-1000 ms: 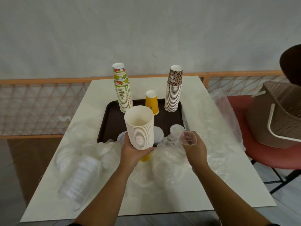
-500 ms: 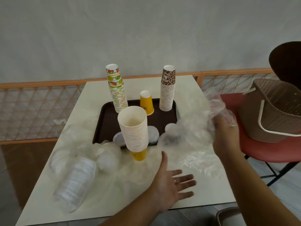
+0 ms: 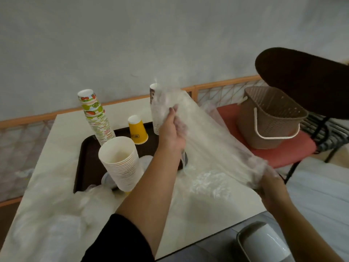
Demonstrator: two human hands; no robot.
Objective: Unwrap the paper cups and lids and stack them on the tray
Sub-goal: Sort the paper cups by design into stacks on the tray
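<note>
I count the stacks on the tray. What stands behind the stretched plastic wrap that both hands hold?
Behind the plastic wrap, held by left hand and right hand, a cup stack stands on the tray. Only its top and left edge show; the rest is veiled.

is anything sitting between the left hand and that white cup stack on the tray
Nothing solid. The left hand grips one end of the clear plastic wrapper, raised above the tray; the white cup stack stands to its left with open space between. The left forearm passes close beside the stack.
</note>
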